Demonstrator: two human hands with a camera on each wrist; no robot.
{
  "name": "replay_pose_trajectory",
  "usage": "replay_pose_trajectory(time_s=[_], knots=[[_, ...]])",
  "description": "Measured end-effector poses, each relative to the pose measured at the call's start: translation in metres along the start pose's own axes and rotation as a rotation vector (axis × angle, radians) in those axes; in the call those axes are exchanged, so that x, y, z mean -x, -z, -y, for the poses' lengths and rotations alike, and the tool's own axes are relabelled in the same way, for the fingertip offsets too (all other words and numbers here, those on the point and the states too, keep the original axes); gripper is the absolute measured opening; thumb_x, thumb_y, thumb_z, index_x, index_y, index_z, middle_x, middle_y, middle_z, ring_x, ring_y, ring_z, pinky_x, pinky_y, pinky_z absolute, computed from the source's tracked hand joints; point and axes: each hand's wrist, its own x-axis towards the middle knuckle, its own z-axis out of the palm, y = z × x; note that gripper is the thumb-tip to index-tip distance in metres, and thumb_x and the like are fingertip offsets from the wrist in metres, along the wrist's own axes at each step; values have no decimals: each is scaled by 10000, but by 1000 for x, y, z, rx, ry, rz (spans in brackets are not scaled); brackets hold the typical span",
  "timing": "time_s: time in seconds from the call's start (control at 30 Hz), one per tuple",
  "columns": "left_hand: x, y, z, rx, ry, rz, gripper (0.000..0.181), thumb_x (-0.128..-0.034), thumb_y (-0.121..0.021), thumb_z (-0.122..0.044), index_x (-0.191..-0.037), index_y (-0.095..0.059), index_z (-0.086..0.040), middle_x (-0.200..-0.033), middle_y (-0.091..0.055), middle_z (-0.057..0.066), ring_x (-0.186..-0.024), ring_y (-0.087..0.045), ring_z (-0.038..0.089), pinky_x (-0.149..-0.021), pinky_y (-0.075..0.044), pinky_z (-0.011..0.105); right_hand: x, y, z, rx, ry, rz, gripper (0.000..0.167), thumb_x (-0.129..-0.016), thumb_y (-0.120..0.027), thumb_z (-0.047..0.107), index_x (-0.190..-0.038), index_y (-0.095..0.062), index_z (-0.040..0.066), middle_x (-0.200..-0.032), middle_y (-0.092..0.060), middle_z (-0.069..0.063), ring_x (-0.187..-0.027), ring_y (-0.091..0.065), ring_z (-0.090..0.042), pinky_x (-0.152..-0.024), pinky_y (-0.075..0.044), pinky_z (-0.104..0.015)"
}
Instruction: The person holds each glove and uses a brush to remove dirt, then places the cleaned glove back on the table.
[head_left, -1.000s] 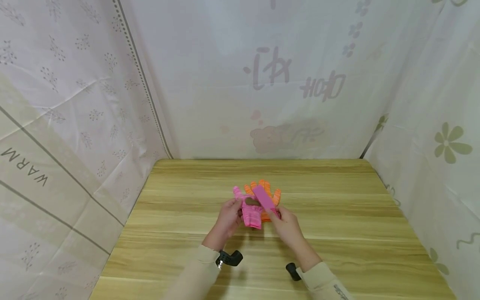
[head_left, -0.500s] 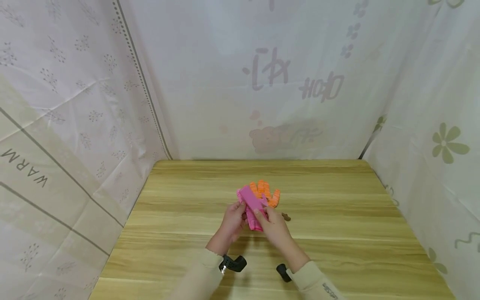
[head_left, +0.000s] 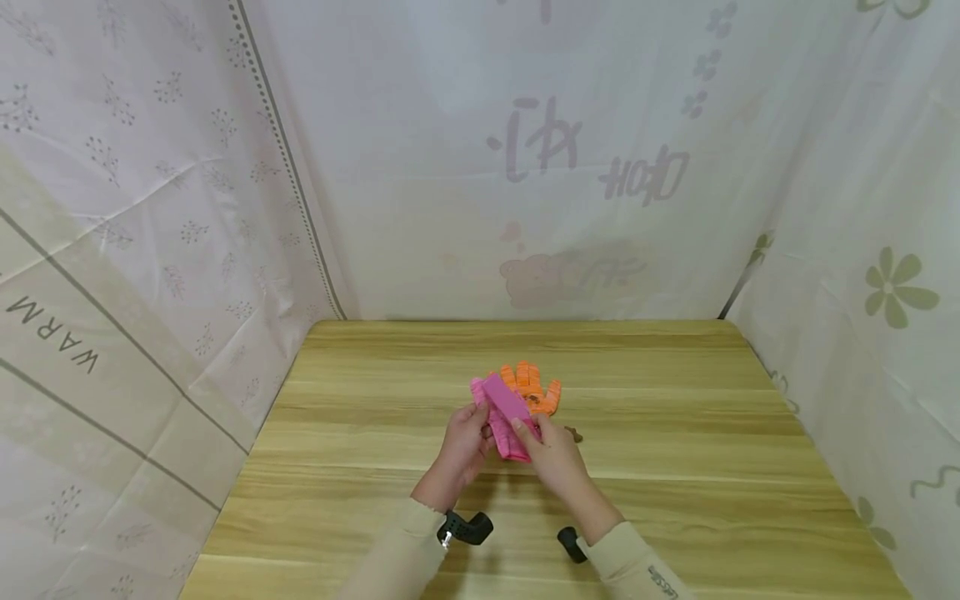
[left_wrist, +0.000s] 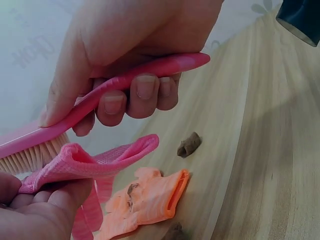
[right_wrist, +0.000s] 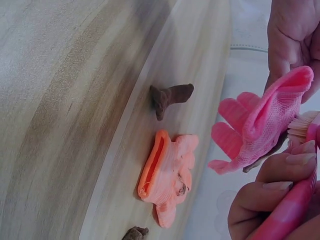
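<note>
My left hand [head_left: 467, 437] holds a pink knitted glove [right_wrist: 272, 117] up off the table, its cuff opening towards me. My right hand [head_left: 555, 454] grips the handle of a pink brush [left_wrist: 100, 97], the thumb pressing along its back. The brush's pale bristles [left_wrist: 37, 154] lie against the pink glove. Some dark brown stuff [right_wrist: 260, 159] clings to the glove below the bristles in the right wrist view. On the table behind lies an orange glove [head_left: 551, 398] with brown smears on it, partly hidden by the pink one.
One brown lump [right_wrist: 170, 97] lies on the wooden table [head_left: 675, 417] beside the orange glove's cuff. Another brown lump [right_wrist: 135, 233] shows at the lower edge of the right wrist view. Patterned cloth [head_left: 420, 167] hangs at the back and both sides.
The brush and right hand have shifted left and down over the pink glove, which has turned. The brown patch on its face is now covered. A brown lump right of the right hand has come into sight.
</note>
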Motion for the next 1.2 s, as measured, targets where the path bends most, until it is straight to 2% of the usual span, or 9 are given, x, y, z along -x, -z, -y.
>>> replay_pose_trajectory(time_s=[0.4,0.7,1.2], knots=[[0,1,-2,39,0,-7,384,-1126,-305,-197,-1326,-504,64,-1012,-683,26,-948,-686,92,-830,-591,254,-1,4,-2,16,2,-7,461,-1039,-517,482,-1114,-632,42,-732,-527,-37,-630,-476,-171,-558,-405,-299],[1,2,-3,23,-8,-12,375,-1126,-298,-197,-1311,-494,65,-990,-672,26,-936,-682,92,-823,-590,256,-2,7,-2,-9,-33,3,437,-1043,-509,478,-1097,-628,61,-717,-518,-37,-594,-442,-165,-525,-369,-289],[3,2,-3,-23,-19,-5,395,-1126,-310,-207,-1331,-502,71,-1035,-687,47,-960,-673,95,-818,-579,241,-1,6,-5,48,-35,-15,398,-1053,-502,449,-1043,-624,70,-679,-459,-16,-556,-386,-147,-494,-330,-270]])
